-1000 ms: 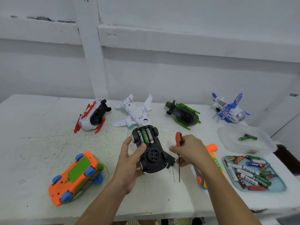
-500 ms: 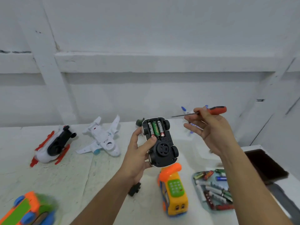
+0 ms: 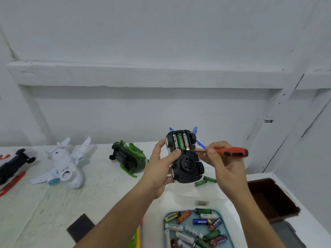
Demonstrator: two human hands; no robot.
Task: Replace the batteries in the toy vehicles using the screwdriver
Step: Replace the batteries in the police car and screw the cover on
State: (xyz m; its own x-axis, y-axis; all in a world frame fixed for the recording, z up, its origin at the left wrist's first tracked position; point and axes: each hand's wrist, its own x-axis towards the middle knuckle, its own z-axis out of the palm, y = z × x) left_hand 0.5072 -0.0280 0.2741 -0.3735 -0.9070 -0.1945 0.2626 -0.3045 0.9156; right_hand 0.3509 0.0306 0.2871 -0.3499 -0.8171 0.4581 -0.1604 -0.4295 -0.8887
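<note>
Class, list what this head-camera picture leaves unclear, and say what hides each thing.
Head view: screwdriver tip, lost against the black underside of the toy car.
Head view: blue plane, mostly behind the car.
Head view: black-and-red toy, blurred, cut by the left edge.
Head view: labels on tray batteries, too small.

White table [image 3: 107, 194] against white ledged wall [image 3: 143, 74].
</note>
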